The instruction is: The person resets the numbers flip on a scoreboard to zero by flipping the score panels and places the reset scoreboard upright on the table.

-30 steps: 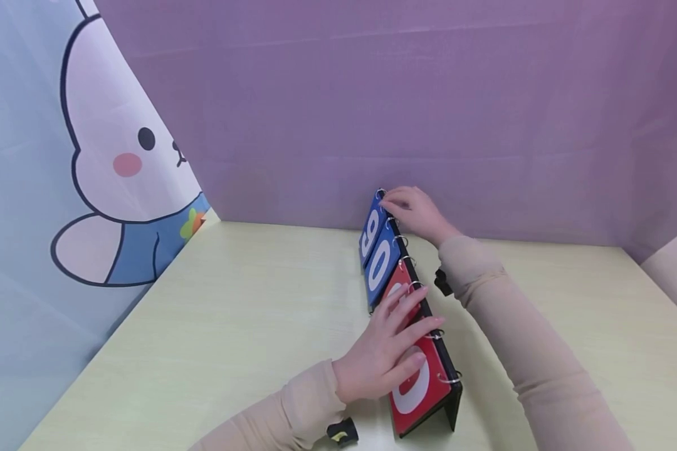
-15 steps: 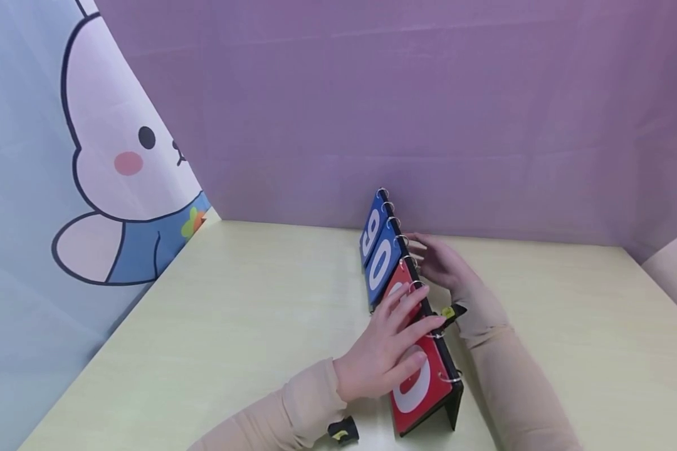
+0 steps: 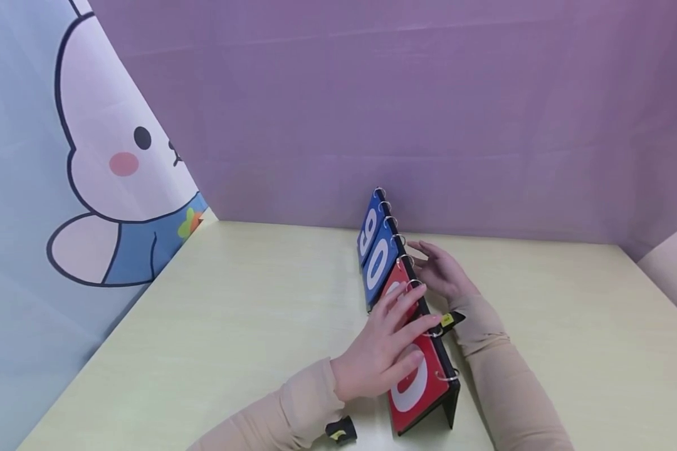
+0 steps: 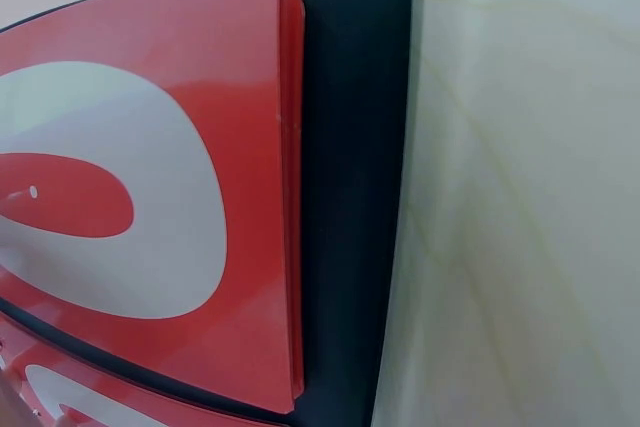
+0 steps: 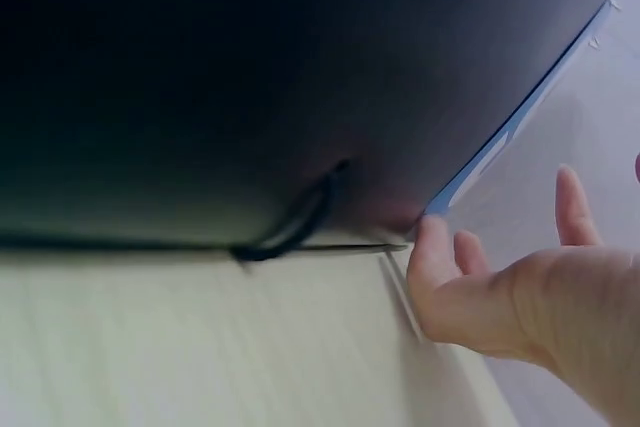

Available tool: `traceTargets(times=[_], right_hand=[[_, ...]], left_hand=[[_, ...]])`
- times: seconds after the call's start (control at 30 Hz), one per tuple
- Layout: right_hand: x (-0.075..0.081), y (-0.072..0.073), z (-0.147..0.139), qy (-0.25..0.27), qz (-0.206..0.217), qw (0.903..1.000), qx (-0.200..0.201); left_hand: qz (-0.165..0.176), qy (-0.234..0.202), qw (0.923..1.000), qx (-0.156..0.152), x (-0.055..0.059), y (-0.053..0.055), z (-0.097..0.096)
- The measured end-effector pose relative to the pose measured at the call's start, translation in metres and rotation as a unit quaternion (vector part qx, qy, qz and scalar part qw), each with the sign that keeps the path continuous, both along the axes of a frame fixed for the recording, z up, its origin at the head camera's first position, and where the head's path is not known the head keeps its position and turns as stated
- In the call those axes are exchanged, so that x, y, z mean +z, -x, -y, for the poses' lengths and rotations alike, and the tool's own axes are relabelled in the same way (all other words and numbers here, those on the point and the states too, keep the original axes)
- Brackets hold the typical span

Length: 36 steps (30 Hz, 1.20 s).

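Note:
A tabletop flip scoreboard (image 3: 382,247) stands like a tent, its black back (image 5: 250,97) facing the right wrist camera. Blue number cards (image 3: 367,238) hang at its far end and red cards (image 3: 434,394) at its near end, on metal rings (image 3: 448,376). My left hand (image 3: 372,360) rests on the red cards with spread, fairly straight fingers, partly covering them. Behind the board is my right hand (image 3: 444,272), fingers loosely bent and holding nothing. In the right wrist view its thumb side is close to the board's edge; contact cannot be told.
A short dark cord (image 5: 300,222) shows at the board's back, near its lower edge. The pale table (image 3: 231,313) stretches to both sides. A purple cloth wall (image 3: 429,113) stands behind, and a printed rabbit cloth (image 3: 107,156) hangs at left.
My right hand has left the rings at the far blue card and come down and nearer, behind the board. The left hand has stayed on the red cards.

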State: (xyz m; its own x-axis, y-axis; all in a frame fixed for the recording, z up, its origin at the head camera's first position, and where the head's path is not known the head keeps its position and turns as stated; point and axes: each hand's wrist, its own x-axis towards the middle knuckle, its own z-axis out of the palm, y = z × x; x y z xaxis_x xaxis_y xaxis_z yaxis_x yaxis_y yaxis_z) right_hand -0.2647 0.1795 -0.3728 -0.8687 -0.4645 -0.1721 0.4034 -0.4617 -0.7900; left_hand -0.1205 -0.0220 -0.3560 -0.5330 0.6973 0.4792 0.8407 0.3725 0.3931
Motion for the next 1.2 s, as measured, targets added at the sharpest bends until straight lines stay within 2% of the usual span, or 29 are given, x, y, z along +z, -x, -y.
traceTargets(times=[0.3,0.4,0.53,0.63,0.93,1.2], right_hand=[[-0.01,0.005,-0.004,0.046,0.059,0.9969,-0.025],[-0.012,0.006,-0.005,0.093,0.104,0.9885,-0.058],[-0.015,0.006,-0.008,0.143,0.152,0.9723,-0.105],[-0.016,0.005,-0.008,0.148,0.16,0.9688,-0.119],[-0.017,0.008,-0.007,0.155,0.16,0.968,-0.116],[-0.018,0.009,-0.006,0.15,0.158,0.9687,-0.119]], left_hand=[[-0.004,-0.002,1.0,0.006,-0.002,0.0,0.0],[0.001,-0.004,1.0,0.005,-0.002,0.0,0.0],[0.0,-0.006,1.0,0.004,-0.001,0.0,0.001],[-0.005,-0.006,1.0,0.003,-0.001,0.0,0.0],[-0.018,-0.008,0.9998,0.007,-0.001,0.0,0.0],[0.0,-0.007,1.0,0.004,-0.003,0.0,0.0]])
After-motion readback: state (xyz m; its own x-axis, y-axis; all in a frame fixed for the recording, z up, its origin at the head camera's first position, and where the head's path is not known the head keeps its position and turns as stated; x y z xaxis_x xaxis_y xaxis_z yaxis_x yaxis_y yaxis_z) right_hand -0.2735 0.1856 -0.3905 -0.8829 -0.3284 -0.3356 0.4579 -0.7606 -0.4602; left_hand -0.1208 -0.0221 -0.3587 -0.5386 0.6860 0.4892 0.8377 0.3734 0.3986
